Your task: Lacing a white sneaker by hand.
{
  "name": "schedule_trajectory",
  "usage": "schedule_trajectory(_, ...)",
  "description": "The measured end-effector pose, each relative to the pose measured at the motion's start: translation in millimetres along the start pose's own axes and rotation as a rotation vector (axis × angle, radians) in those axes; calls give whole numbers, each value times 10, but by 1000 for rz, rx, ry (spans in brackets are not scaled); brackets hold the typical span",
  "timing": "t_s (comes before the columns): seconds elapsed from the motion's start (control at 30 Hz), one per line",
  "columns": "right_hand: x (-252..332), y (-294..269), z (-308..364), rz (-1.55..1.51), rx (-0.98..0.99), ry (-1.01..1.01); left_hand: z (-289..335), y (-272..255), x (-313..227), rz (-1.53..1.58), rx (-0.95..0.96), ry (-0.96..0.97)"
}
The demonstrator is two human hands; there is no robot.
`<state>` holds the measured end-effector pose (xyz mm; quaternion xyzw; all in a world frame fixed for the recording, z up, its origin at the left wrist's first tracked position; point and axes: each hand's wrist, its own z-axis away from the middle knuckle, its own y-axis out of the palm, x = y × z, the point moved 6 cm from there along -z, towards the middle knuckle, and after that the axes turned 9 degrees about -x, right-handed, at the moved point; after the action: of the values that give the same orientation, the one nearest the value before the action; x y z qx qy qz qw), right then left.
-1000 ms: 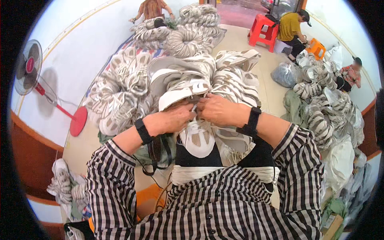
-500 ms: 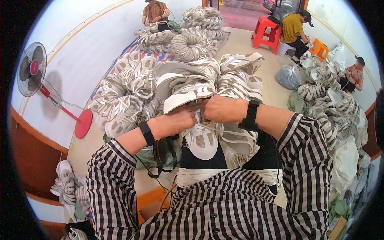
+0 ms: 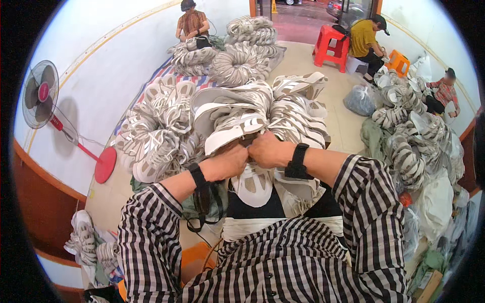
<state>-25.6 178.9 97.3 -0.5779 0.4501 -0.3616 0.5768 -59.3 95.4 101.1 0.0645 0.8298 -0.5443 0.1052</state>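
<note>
My left hand point(image 3: 232, 161) and my right hand point(image 3: 272, 150) meet, fingers closed, at the upper end of a white and beige shoe upper point(image 3: 254, 188). Its rounded toe points down toward my lap. Exactly which part of it, or what lace, lies between the fingertips is hidden. Just beyond the hands rises a stack of similar shoe uppers point(image 3: 237, 108), the lowest one's pale edge almost touching my knuckles. Another row of uppers point(image 3: 298, 113) leans beside it on the right. More uppers point(image 3: 298, 184) hang below my right wrist.
Heaped uppers point(image 3: 159, 126) lie on the left, near a standing fan point(image 3: 43, 93) with a red base. Coiled uppers point(image 3: 240, 63) sit on a striped sheet farther back. A red stool point(image 3: 331, 48), a bagged bundle point(image 3: 361, 99) and further heaps point(image 3: 406, 156) are on the right. Three people sit around the room.
Both hands have drawn closer together, and my right hand has shifted left and slightly down. The white lace strands below the right hand no longer show. The view has shifted slightly.
</note>
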Motion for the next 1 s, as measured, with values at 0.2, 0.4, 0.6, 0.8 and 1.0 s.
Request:
schedule_trajectory(0.2,-135,98,59,-259,-222,245,19,130,152,32,265,-185)
schedule_trajectory(0.4,-180,27,168,-759,-464,338,142,-20,14,383,-48,-317)
schedule_trajectory(0.6,9,-258,298,-569,-380,318,443,169,-1111,293,77,22)
schedule_trajectory(0.8,2349,-1129,344,-1210,-555,-739,813,349,-2078,516,-165,562)
schedule_trajectory(1.0,1769,-1022,163,-986,-532,-432,616,229,-2354,676,9,475)
